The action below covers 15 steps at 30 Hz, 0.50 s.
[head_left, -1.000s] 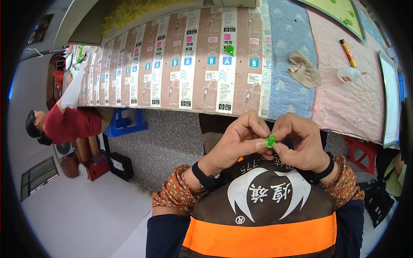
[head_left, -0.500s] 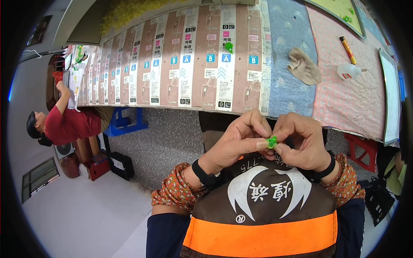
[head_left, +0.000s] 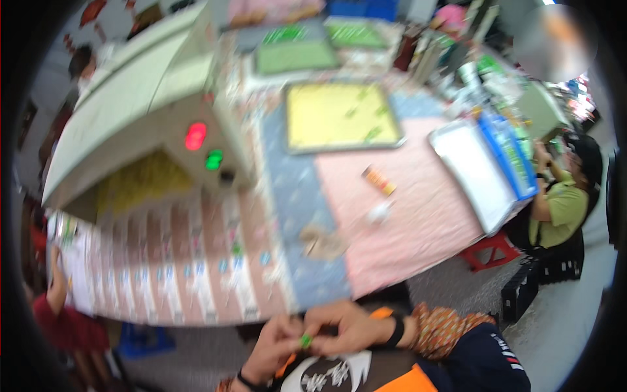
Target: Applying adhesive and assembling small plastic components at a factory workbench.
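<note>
My left hand [head_left: 273,347] and my right hand [head_left: 343,328] meet low in the view, just off the table's front edge and over the apron. Their fingertips pinch a small bright green plastic piece [head_left: 305,341] between them; its exact kind is too small and blurred to tell. Another little green piece [head_left: 236,249] lies on the printed strips to the left. A crumpled beige cloth [head_left: 323,242] rests on the blue cloth covering. On the pink covering are an orange-yellow tube-shaped item [head_left: 380,180] and a small white bottle [head_left: 379,213].
A pale machine housing [head_left: 163,91] with red and green buttons stands at left. Beyond lies a yellow-lined tray [head_left: 343,117] holding green pieces. A white tray [head_left: 473,176] borders the right side, near a red stool [head_left: 491,252]. Co-workers sit at both sides.
My view has swung up and to the right, showing more of the table and trays. Both hands now appear lower in the picture, still pinching the green piece.
</note>
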Tool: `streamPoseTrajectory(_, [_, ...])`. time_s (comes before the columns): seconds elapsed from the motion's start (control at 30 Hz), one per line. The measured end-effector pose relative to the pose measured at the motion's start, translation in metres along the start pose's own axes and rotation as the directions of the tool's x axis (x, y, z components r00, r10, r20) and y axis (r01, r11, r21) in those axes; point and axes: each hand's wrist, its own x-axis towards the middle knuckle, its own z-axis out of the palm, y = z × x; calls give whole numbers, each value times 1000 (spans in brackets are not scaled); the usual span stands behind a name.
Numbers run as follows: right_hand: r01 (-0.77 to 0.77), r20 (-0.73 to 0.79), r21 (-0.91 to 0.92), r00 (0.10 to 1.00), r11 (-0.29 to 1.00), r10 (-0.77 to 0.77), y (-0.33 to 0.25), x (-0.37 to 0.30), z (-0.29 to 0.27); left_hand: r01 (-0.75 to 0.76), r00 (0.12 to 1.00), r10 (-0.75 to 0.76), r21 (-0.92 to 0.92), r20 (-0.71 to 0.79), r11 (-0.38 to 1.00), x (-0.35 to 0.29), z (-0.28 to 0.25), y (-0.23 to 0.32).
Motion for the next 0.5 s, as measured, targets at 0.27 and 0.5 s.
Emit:
streamPoseTrajectory(0.27, [102, -38, -240, 993, 965, -115, -26, -9, 2, 66, 994, -69, 38, 85, 997, 8, 16, 13])
streamPoseTrajectory(0.5, [20, -39, -62, 999, 998, -23, -37, -16, -6, 61, 996, -65, 61, 60, 996, 12, 30, 21])
